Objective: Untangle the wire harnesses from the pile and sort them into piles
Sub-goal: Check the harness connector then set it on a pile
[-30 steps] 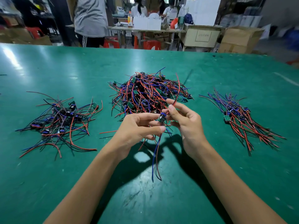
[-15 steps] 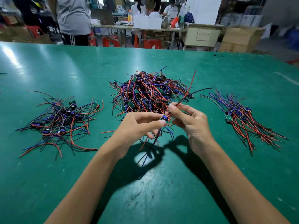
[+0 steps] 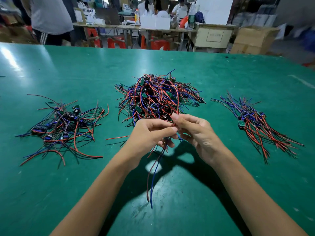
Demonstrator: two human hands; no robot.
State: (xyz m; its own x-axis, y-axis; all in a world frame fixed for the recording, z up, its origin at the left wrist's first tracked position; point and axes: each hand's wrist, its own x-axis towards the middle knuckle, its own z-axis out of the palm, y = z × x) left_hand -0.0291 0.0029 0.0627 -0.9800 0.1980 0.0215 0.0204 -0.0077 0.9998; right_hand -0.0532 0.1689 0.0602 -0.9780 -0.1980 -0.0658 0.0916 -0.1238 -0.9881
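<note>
- Both hands meet over the near middle of the green table (image 3: 213, 79), just in front of the big tangled pile (image 3: 158, 96) of red, blue and black wires with small green boards.
- The left hand (image 3: 150, 133) has its fingers curled, thumb and forefinger pinched on a wire harness (image 3: 156, 169) at its top; what sits inside the pinch is hidden.
- From that pinch a dark red wire and a blue wire hang down toward the person, their loose ends above the table's surface or on it, hard to say which.
- The right hand (image 3: 196, 132) pinches too, thumb and forefinger closed on a red wire that arcs up and back over the front of the tangled pile.
- The two hands' fingertips touch or nearly touch where the wires meet.
- To the left, well apart from the hands, lies a loose left pile (image 3: 66, 123), its wires spread in all directions with small dark parts in the middle.
- To the right lies a neater right pile (image 3: 255, 123), its wires combed roughly one way, blue ends far, red ends near, a small green board at its left edge.
- A stray red wire (image 3: 117, 137) lies flat on the table just left of the left hand.
- Beyond the table's far edge: a person in a grey shirt (image 3: 51, 16), red stools (image 3: 117, 42) and a cardboard box (image 3: 252, 40).
</note>
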